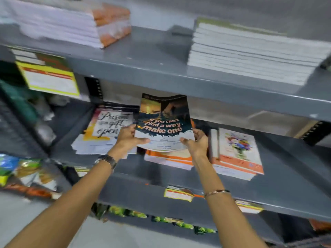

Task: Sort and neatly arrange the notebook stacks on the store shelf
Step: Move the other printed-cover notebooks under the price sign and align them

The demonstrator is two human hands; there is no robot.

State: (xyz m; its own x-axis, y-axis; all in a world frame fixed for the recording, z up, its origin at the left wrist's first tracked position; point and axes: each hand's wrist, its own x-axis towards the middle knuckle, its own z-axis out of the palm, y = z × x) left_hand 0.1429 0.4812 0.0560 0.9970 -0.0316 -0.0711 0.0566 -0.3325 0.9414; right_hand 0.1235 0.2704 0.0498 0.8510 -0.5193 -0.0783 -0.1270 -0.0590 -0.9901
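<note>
Two hands hold up one notebook (pixel 163 122) in the middle of the picture. The left hand (pixel 128 138) grips its bottom left corner, with the thumb on the front cover. The right hand (pixel 196 142) grips its bottom right corner the same way. The notebook is tilted up, and its cover says "If you can't find a way, make one". It is above an orange and white stack (pixel 168 158) on the middle gray shelf (pixel 286 190).

At 9 o'clock from the held notebook lies a messy stack (pixel 105 133) with curly writing on top. At 3 o'clock sits a stack with flowers (pixel 236 151) on the cover.

Up at 11 o'clock, on the top shelf (pixel 143 56), is a white pile with orange edges (pixel 75 24). At 1 o'clock is another white pile (pixel 250 52).

The left wrist wears a watch (pixel 106 161). The right wrist wears a thin bracelet (pixel 216 192).
</note>
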